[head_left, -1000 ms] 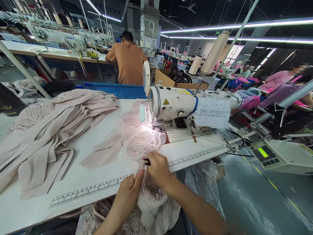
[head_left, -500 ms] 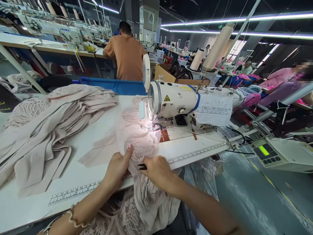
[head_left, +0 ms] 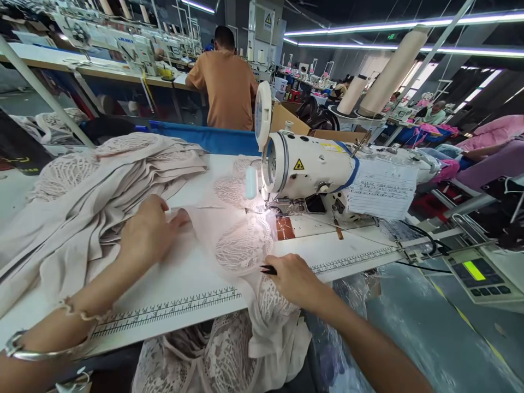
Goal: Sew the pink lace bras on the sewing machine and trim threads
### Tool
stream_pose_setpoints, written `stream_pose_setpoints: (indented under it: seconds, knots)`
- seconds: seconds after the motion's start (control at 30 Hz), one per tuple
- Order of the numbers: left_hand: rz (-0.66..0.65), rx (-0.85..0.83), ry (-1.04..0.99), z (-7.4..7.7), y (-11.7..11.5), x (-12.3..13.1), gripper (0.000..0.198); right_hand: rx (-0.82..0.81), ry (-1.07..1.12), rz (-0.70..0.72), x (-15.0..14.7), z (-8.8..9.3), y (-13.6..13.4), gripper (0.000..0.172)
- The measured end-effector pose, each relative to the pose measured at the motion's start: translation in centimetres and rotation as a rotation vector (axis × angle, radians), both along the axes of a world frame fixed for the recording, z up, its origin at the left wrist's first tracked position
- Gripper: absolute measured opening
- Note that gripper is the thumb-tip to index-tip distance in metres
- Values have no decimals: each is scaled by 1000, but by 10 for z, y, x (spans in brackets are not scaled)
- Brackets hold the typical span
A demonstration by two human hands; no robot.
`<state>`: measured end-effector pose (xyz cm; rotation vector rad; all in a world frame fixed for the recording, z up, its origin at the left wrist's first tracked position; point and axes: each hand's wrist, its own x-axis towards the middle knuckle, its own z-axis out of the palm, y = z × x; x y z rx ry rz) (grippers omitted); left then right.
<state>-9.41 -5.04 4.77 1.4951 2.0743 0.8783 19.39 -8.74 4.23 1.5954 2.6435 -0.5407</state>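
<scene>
My left hand (head_left: 148,232) lies on a flat beige fabric piece (head_left: 196,215) on the white table (head_left: 164,295), fingers bent over it, beside the big beige pile (head_left: 82,202). My right hand (head_left: 295,278) is closed around small black thread snips (head_left: 268,269) at the table's front edge and rests on the lace garment (head_left: 241,245). That lace piece runs from under the needle of the white sewing machine (head_left: 323,169) over the edge into my lap.
A control panel with a green display (head_left: 477,273) sits at the right. A printed ruler (head_left: 172,308) runs along the table front. A person in an orange shirt (head_left: 229,82) stands with their back to me behind the blue partition (head_left: 204,139). Tall thread cones (head_left: 388,73) rise behind the machine.
My left hand left the lace and moved up and left onto the flat beige piece by the pile. My right hand stayed at the front edge with the snips.
</scene>
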Motion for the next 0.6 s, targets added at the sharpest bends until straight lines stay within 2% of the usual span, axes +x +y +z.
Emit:
stream_pose_setpoints:
  seconds: [0.03, 0.1, 0.13, 0.17, 0.2, 0.27, 0.33, 0.4, 0.47, 0.53, 0.6]
  knots:
    - [-73, 38, 32, -4, -2, 12, 12, -22, 5, 26, 3, 6, 6, 12]
    - [-358, 83, 75, -16, -6, 45, 10, -99, 24, 106, 9, 24, 21, 14]
    - [-591, 104, 87, -24, -8, 65, 12, -145, 33, 165, 13, 35, 30, 15]
    - [-961, 180, 185, -32, -9, 83, 18, -189, 41, 221, 17, 46, 39, 17]
    - [-1135, 260, 271, -40, -9, 100, 24, -220, 34, 272, 22, 57, 47, 18]
    - [-1214, 372, 380, -52, -8, 125, 30, -185, -63, 269, 32, 70, 62, 22]
    - [-1122, 421, 406, -58, -4, 135, 36, -60, -151, 166, 39, 67, 74, 21]
    - [-1094, 442, 386, -59, 5, 131, 43, 97, -132, 66, 41, 49, 82, 15]
    - [-1169, 463, 333, -56, 18, 120, 44, 209, -13, 6, 37, 22, 89, 15]
    - [-1267, 453, 227, -51, 33, 109, 38, 253, 121, -94, 28, -5, 95, 15]
    - [-1236, 399, 128, -50, 48, 104, 34, 260, 207, -208, 19, -25, 99, 11]
